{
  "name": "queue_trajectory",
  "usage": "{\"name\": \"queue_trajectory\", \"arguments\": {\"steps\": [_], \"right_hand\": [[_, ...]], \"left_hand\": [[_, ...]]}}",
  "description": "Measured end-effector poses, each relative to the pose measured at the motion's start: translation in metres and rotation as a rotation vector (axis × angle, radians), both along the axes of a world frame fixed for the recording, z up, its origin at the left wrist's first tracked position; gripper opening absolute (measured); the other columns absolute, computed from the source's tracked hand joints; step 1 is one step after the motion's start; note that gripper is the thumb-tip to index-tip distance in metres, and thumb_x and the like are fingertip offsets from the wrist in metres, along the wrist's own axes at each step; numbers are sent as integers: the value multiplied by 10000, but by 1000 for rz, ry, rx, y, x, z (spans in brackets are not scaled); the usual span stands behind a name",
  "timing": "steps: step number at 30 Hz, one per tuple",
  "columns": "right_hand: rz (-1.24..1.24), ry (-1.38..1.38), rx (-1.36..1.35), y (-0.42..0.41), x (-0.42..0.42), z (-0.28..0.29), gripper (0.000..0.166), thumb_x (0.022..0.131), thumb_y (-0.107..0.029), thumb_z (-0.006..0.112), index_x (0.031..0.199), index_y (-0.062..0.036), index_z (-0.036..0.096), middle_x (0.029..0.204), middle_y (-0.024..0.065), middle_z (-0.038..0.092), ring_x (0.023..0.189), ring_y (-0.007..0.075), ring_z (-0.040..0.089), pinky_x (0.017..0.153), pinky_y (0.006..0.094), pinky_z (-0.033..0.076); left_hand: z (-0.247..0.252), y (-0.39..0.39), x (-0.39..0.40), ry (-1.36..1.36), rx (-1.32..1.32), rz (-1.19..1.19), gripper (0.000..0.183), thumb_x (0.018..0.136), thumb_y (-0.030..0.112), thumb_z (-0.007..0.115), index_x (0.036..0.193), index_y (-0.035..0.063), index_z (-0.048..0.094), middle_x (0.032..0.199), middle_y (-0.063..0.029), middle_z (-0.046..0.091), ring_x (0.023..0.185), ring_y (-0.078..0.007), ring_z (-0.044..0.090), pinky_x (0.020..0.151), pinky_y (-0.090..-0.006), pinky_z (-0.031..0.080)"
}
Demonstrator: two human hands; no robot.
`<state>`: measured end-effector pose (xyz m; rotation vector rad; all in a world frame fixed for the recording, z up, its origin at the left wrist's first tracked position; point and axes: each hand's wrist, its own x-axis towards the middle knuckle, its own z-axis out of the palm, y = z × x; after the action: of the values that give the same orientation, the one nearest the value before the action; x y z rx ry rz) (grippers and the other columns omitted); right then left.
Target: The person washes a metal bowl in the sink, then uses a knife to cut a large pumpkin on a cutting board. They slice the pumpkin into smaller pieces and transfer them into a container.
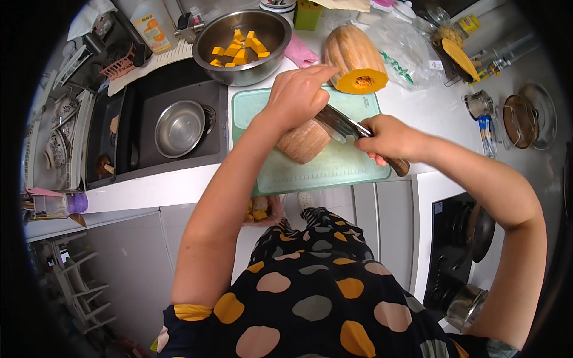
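Note:
On the pale green cutting board (pixel 309 172) lies a piece of pumpkin (pixel 304 142), rind up. My right hand (pixel 387 138) is closed around the wooden handle of a kitchen knife (pixel 340 121), whose blade lies at the pumpkin piece. My left hand (pixel 302 91) is over the blade's far part, fingers stretched out; whether it presses on the blade or the pumpkin cannot be told. Behind the board stands a large cut pumpkin (pixel 356 58), its orange cut face towards me. Orange pumpkin chunks (pixel 239 49) lie in a steel bowl (pixel 210 69) at the back left.
Left of the board is a dark sink (pixel 143 94) with a metal bowl (pixel 180 129) in it. A pink cloth (pixel 301 51) and a clear plastic bag (pixel 398 53) lie behind. A bin (pixel 268 215) with scraps stands below the counter edge. A cooktop with pots is at lower right.

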<state>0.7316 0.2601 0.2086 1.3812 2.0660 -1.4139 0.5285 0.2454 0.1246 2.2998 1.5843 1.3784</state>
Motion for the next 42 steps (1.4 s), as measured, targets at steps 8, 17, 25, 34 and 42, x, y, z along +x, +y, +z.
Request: {"name": "queue_trajectory", "arguments": {"steps": [8,17,25,34,42], "right_hand": [[96,-285,189,8,-42,14,332,847,-209,589,660,64,562,534,161,564,407,265,567,448,381,493],[81,-364,146,16,-65,15,314,832,-150,574,616,76,539,531,193,554,404,302,558,427,398,477],[55,-344,250,13,-58,6,319,812,-172,600,683,120,600,623,268,594,560,388,617,572,432,525],[-35,-75,405,-26,-3,-38,271,798,-152,594,693,98,608,655,285,597,627,426,607,661,438,516],[-144,30,376,-38,21,-64,251,823,-136,566,679,70,569,563,224,544,499,335,531,549,416,458]], "left_hand": [[-23,19,-18,-385,-244,-102,316,829,218,505,1003,95,739,811,-103,710,751,-279,669,723,-384,521],[-37,32,-24,-396,-71,-24,261,806,206,549,912,93,759,748,-149,680,648,-305,650,623,-387,522],[-36,34,-17,-401,-14,-12,248,800,190,546,863,80,759,717,-160,667,643,-325,643,613,-406,516],[0,0,-4,-551,-49,-318,366,986,252,439,1009,-2,702,969,-153,709,877,-258,676,812,-344,508],[33,-33,26,-270,207,29,365,960,315,489,996,-4,663,889,-135,699,799,-293,660,744,-389,515]]}}
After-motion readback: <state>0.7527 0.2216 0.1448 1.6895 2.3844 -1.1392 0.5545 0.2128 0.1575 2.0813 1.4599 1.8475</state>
